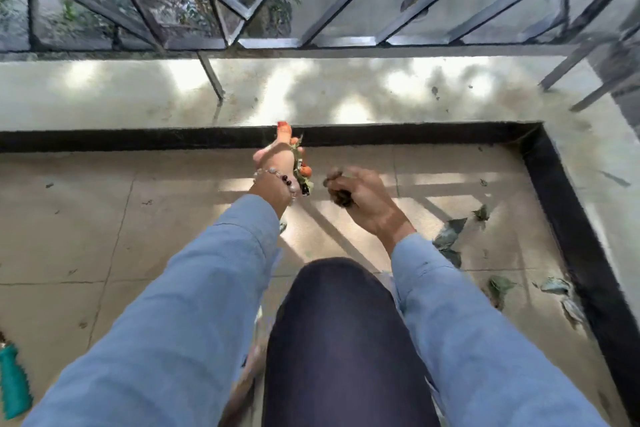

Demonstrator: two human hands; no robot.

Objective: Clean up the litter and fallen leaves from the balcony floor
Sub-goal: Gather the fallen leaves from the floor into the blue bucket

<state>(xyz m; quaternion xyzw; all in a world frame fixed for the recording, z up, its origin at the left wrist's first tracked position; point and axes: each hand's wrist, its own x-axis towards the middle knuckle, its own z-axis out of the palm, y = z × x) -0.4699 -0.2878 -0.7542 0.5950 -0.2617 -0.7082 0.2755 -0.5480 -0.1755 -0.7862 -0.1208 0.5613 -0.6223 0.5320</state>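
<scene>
Above the balcony floor [173, 218], your left hand [277, 163] grips a bunch of leaves [300, 170]; your right hand [360, 194] pinches dark litter [341, 199]. More fallen leaves [450, 236] lie at 4 o'clock.

You have two hands up, left [277, 163] and right [360, 198], about six leaves [448, 236] on the floor, one green handle [14, 381]

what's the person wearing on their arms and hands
Both arms are in light blue long sleeves reaching the wrists. The left hand has a beaded bracelet with pale and dark beads at the wrist, and its nails are painted orange-red. The right hand is bare.
</scene>
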